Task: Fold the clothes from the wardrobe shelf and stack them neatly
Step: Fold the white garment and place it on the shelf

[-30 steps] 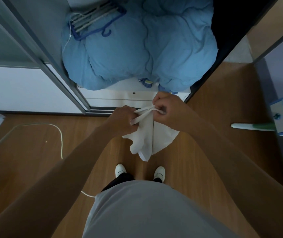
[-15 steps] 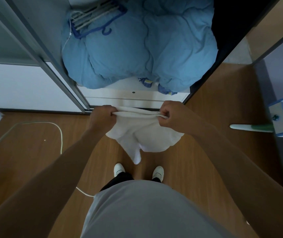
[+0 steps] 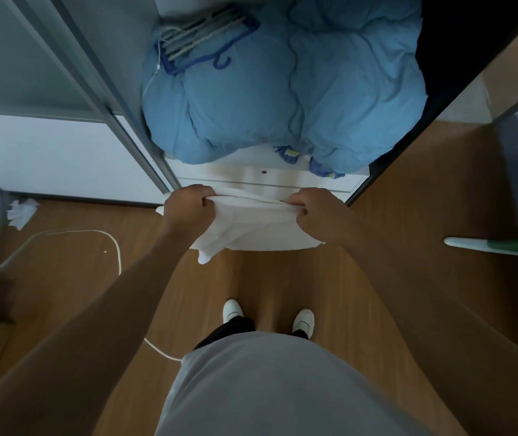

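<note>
Head view: our left hand [image 3: 188, 209] and right hand [image 3: 317, 215] each pinch the top edge of the white cloth [image 3: 251, 228], stretched between them just in front of the wardrobe shelf [image 3: 251, 176]. If one hand pulls harder or lets go, we think the fold goes crooked or the cloth drops. We count two hands, one white cloth, and one blue quilt [image 3: 283, 105] on the shelf.

This is a bedroom in a home. An open wardrobe [image 3: 125, 73] with a sliding door [image 3: 31, 58] holds a bulky blue duvet [image 3: 283, 89] on its white shelf [image 3: 251, 175], with plastic hangers [image 3: 201, 39] lying on top. In front of the wardrobe is wood-look flooring [image 3: 408, 231], and a white cord [image 3: 94, 232] trails over it to the wardrobe's left.
</note>
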